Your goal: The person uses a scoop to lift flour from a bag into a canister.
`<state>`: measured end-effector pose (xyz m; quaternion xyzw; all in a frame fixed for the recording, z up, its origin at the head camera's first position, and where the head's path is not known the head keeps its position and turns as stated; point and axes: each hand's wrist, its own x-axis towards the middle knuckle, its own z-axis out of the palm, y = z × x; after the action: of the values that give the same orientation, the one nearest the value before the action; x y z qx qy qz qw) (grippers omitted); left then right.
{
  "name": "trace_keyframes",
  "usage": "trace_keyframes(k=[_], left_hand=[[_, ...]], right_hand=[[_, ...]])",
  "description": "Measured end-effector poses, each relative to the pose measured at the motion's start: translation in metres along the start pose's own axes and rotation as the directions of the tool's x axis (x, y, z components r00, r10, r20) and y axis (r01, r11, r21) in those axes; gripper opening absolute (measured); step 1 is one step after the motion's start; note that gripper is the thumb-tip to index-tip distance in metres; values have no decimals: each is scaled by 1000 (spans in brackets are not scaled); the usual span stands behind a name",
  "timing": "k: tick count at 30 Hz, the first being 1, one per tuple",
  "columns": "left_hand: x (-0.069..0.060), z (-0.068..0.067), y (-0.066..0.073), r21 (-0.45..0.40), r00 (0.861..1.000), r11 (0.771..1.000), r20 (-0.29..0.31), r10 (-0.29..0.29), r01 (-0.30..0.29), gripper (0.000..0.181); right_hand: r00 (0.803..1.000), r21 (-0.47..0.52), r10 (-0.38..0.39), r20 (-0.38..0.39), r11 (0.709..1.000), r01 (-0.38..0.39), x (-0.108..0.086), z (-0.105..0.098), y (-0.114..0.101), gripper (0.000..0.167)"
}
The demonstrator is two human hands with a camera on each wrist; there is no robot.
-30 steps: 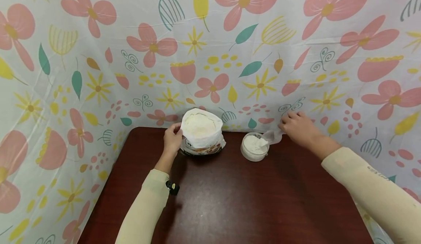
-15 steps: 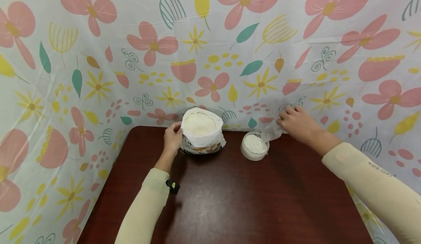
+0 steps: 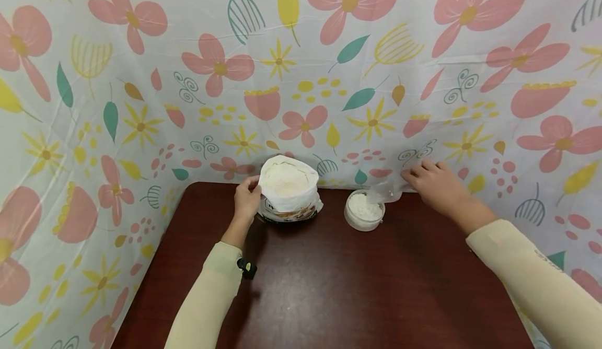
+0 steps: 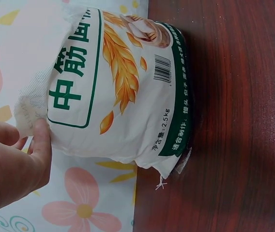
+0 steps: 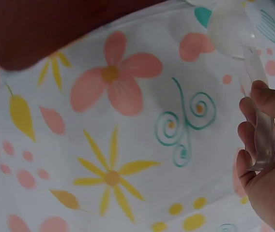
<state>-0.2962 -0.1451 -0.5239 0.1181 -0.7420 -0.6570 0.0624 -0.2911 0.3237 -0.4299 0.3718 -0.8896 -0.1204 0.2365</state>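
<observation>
An opened white flour bag (image 3: 287, 184) stands near the back of the table, pale flour showing in its mouth. My left hand (image 3: 247, 197) pinches the bag's rim on the left side, thumb and fingers on the edge in the left wrist view (image 4: 19, 164). To the right of the bag stands a round clear bowl (image 3: 364, 226) with white flour in it. My right hand (image 3: 437, 188) grips the handle of a translucent plastic scoop (image 3: 385, 191), its head over the bowl's right rim. In the right wrist view the fingers wrap round the scoop handle (image 5: 265, 140).
A dark reddish-brown table (image 3: 329, 286) lies under everything. Behind it and at the left hangs a flower-printed cloth (image 3: 301, 77), close to the bag and the scoop. A small black device (image 3: 246, 268) sits on the left sleeve.
The flour in the scoop has gone into the bowl, and the scoop has tipped and turned above its rim. My right hand has shifted slightly right; the left still holds the bag.
</observation>
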Motion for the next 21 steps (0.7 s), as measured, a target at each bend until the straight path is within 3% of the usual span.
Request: trace_keyframes(k=[7, 16, 21], left_hand=[[-2, -2, -1, 3, 1000, 1000, 13, -12, 12, 32], [-1, -1, -1, 28, 1000, 1000, 4, -7, 7, 33], [0, -1, -2, 20, 1000, 1000, 8, -11, 11, 33]], right_hand=[[981, 119, 83, -176, 991, -63, -26, 23, -3, 37], [942, 273, 276, -192, 937, -219, -58, 51, -17, 32], [903, 312, 395, -171, 891, -330, -71, 62, -35, 31]])
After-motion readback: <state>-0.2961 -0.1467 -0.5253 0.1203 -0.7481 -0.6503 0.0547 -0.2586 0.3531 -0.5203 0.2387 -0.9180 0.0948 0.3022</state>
